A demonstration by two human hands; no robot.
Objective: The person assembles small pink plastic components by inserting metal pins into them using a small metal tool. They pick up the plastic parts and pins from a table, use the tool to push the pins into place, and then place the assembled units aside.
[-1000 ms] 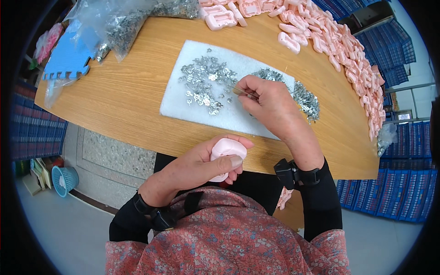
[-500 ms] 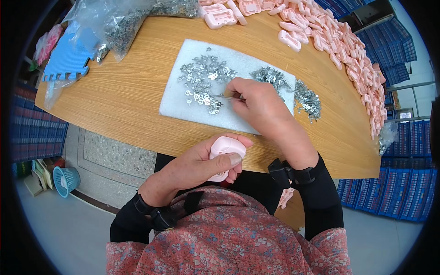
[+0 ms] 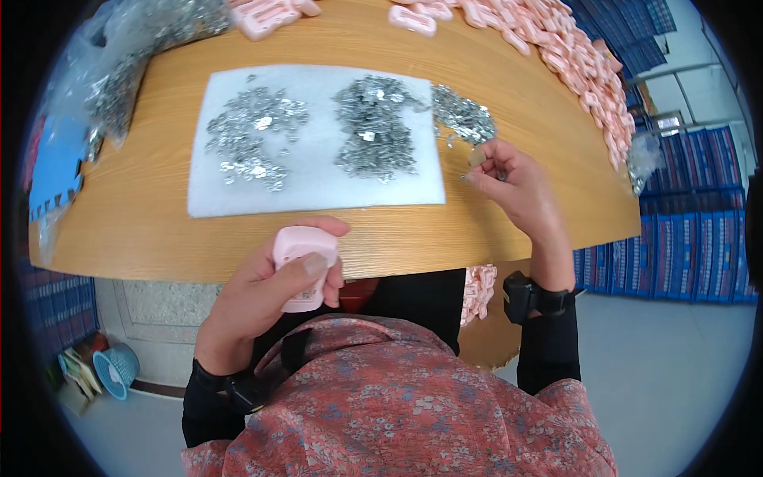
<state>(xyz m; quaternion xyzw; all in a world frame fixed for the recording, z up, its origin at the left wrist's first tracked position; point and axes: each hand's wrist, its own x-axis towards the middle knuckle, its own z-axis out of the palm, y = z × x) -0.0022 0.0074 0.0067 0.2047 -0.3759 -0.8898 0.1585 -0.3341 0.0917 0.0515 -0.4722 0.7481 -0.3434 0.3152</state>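
Observation:
My left hand (image 3: 262, 278) is closed around a pale pink plastic housing (image 3: 306, 238), thumb across its recessed face; small metal bits show inside near the lower end. At the right of the table, my right hand (image 3: 517, 191) is pinched, with a small tan piece showing at the fingertips; what it grips I cannot make out. It hovers beside a loose pile of small silver metal contacts (image 3: 463, 114). On the white foam sheet (image 3: 318, 199) lie two more groups, a spread of metal contacts (image 3: 258, 127) on the left and a denser heap (image 3: 373, 135) on the right.
Many pink housings (image 3: 572, 63) are heaped along the table's far right edge, with a few more pink pieces (image 3: 266, 16) at the far left. A clear bag of metal parts (image 3: 119, 79) rests on a blue foam mat (image 3: 60, 167). Blue bins (image 3: 691, 238) stand beyond the right edge.
My right hand has moved right, from over the foam sheet to beside the loose pile; the thin metal tool it showed is no longer distinct. The view has shifted; my left hand keeps the pink housing.

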